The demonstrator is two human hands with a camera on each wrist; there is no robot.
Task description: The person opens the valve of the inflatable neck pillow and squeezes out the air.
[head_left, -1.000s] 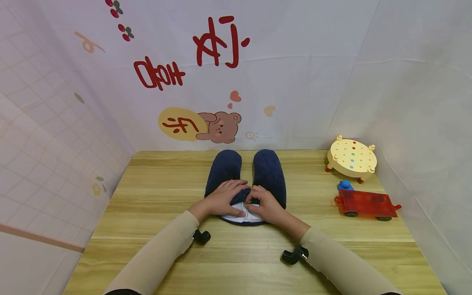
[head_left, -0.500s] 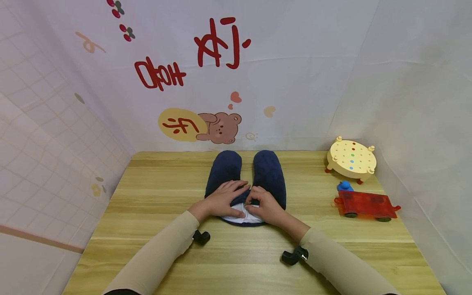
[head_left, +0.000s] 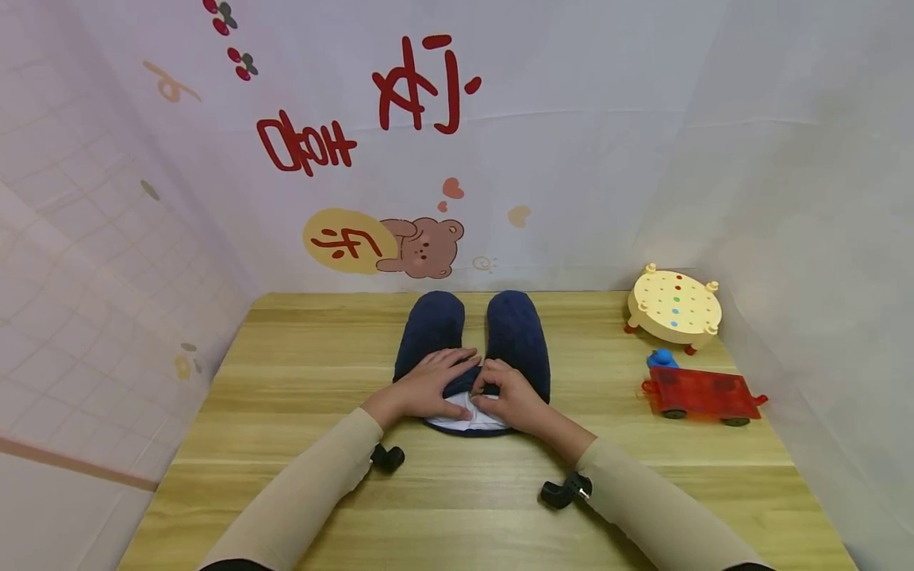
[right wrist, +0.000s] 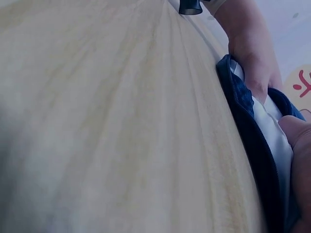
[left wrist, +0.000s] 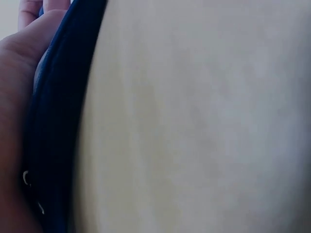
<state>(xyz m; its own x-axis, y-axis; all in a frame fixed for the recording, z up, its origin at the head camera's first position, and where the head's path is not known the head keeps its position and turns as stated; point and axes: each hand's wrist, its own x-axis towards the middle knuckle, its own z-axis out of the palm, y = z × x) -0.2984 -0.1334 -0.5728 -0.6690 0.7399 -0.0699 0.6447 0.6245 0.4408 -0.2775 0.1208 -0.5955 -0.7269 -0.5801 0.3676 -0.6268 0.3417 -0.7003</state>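
A navy U-shaped neck pillow (head_left: 435,321) lies on the table, its two arms pointing at the back wall. Along its near curve the cover is unzipped, and white inner fabric (head_left: 450,423) shows. My left hand (head_left: 432,386) rests on the pillow's left side, fingers spread and thumb on the white fabric. At the right of the opening, my right hand (head_left: 510,396) has thumb and forefinger bent together, pinching the pillow at the opening; the exact bit pinched is too small to tell. A zipper edge (right wrist: 248,124) runs along the cover in the right wrist view.
On the right of the wooden table (head_left: 300,492) stand a cream round toy stool (head_left: 677,305), a small blue toy (head_left: 662,358) and a red toy cart (head_left: 705,394). White printed cloth walls (head_left: 571,159) enclose the back and sides.
The head view has shifted slightly. Both hands stay at the pillow's opening, and the white fabric looks slightly more creased near the left thumb.
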